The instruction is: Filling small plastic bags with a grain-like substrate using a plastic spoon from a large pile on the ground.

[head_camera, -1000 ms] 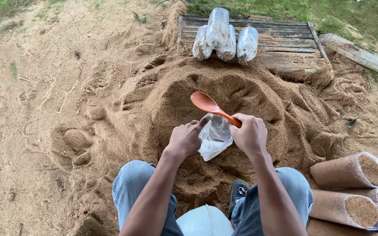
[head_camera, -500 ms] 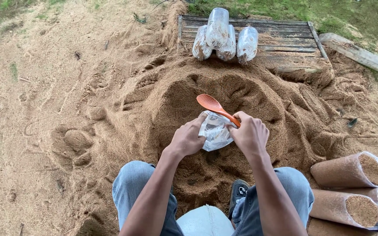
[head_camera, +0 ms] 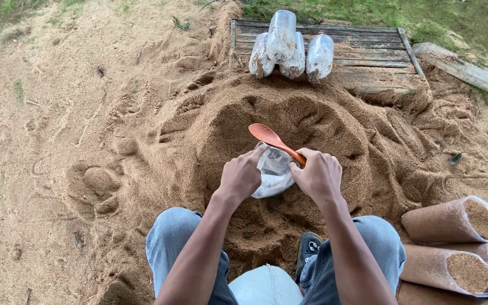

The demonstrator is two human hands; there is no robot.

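A: Seen from above, seated on the ground before a big sawdust heap. Knees in blue jeans on either side, a dark shoe between them.

B: And the hands?

A: Left hand closed, grip pinching the near edge of a clear plastic bag. Right hand likewise closed, grip pressed around the bag's other edge together with the handle of an orange scoop.

B: Where exactly is the bag?

A: Held between both hands, just above the hollow in the heap, mouth turned up and away from the body. Mostly empty, crumpled. Scoop head jutting up and left beyond the bag's rim, over the sawdust.

B: Anything else nearby?

A: Four filled clear bags lying side by side on a weathered wooden pallet beyond the heap. At lower right, three packed bags of sawdust lying on their sides, open ends showing. Grass along the top edge.
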